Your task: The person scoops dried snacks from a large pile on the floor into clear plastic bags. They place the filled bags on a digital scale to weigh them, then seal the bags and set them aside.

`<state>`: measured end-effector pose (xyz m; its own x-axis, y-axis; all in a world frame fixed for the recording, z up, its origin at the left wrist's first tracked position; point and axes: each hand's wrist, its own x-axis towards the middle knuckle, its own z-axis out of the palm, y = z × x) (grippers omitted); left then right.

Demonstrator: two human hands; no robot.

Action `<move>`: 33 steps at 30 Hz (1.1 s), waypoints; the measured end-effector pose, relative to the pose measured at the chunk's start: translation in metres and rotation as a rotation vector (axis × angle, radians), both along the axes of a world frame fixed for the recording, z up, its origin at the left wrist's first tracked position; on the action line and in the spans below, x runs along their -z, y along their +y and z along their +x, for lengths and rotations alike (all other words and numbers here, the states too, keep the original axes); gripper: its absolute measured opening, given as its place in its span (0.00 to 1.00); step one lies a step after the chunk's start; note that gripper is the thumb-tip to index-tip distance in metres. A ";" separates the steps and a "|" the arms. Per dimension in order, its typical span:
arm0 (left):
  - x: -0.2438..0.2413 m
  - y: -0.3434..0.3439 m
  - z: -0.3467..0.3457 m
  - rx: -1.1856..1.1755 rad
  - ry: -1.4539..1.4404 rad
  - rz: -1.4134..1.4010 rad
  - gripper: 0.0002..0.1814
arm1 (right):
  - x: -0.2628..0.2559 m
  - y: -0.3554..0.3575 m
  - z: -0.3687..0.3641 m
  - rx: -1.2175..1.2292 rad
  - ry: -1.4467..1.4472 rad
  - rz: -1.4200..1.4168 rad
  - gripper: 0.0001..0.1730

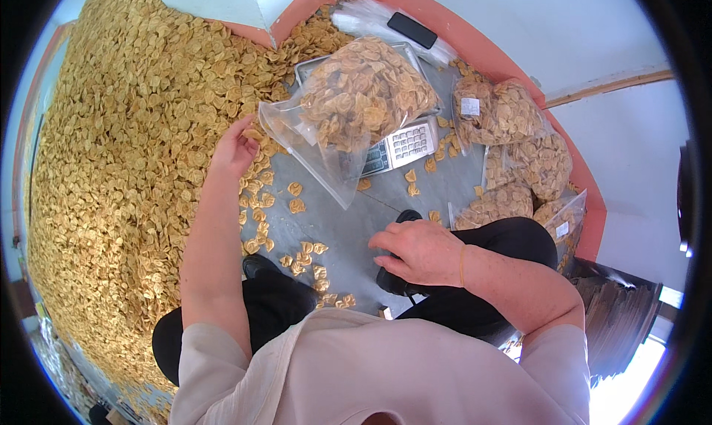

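Observation:
My left hand [237, 148] is at the right edge of a large heap of yellow-brown, flower-shaped dried pieces [128, 119], its fingers curled around one or more pieces. Just right of it, a clear zip bag [367, 91] filled with such pieces lies on a digital scale [414, 141], its zip end hanging over towards me. The bag hides most of the scale's pan and part of its display. My right hand [417, 252] hovers by my right knee, above a black shoe, its fingers loosely bent and no object seen in it.
Several filled clear bags [500, 110] are stacked on the right along the wall. Behind the scale, a black phone [412, 30] lies on flat plastic bags [361, 16]. Loose pieces [297, 205] are scattered over the grey floor [339, 230]. A dark stack [617, 319] stands at the lower right.

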<state>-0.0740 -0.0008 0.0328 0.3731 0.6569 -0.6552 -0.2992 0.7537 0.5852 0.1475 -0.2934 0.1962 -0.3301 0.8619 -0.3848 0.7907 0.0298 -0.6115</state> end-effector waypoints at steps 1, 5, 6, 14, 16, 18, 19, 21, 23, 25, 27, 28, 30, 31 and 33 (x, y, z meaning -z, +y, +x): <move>-0.002 -0.008 0.001 -0.175 -0.114 -0.027 0.19 | -0.001 -0.001 0.000 0.002 -0.004 0.003 0.10; 0.039 -0.005 -0.020 -0.407 -0.254 0.020 0.23 | -0.002 -0.002 -0.003 -0.038 -0.012 -0.029 0.10; 0.040 -0.007 -0.017 -0.451 -0.226 -0.057 0.23 | -0.003 -0.002 -0.003 -0.046 -0.017 -0.037 0.10; 0.033 -0.007 0.000 -0.178 0.187 0.060 0.17 | -0.002 -0.003 0.000 -0.085 -0.054 -0.059 0.12; 0.036 -0.003 0.002 -0.089 0.292 0.130 0.16 | -0.004 -0.002 -0.001 -0.087 -0.053 -0.068 0.13; 0.037 0.000 0.007 -0.022 0.345 0.185 0.16 | -0.004 -0.002 -0.001 -0.090 -0.058 -0.067 0.13; 0.036 0.001 0.011 -0.033 0.348 0.199 0.16 | -0.004 -0.002 -0.001 -0.091 -0.061 -0.068 0.13; 0.031 0.002 0.020 -0.058 0.356 0.226 0.17 | -0.004 -0.002 -0.002 -0.085 -0.058 -0.067 0.13; 0.022 0.004 0.028 0.105 0.400 0.250 0.18 | -0.004 -0.001 -0.002 -0.077 -0.048 -0.077 0.12; 0.014 0.005 0.030 0.181 0.388 0.262 0.20 | -0.005 0.001 -0.002 -0.073 -0.020 -0.091 0.11; 0.009 0.004 0.031 0.180 0.304 0.262 0.21 | -0.005 0.001 -0.001 -0.051 -0.010 -0.075 0.11; 0.005 0.005 0.028 0.193 0.286 0.254 0.24 | -0.005 0.001 0.000 -0.038 -0.005 -0.067 0.11; 0.000 -0.001 0.024 0.081 0.339 0.313 0.21 | 0.000 0.000 0.002 -0.013 -0.017 -0.060 0.12; -0.002 -0.006 0.022 0.028 0.362 0.341 0.20 | 0.003 -0.001 0.004 0.003 -0.025 -0.059 0.12; 0.019 -0.022 0.009 -0.075 0.387 0.324 0.24 | 0.012 0.002 0.004 0.111 0.034 -0.137 0.16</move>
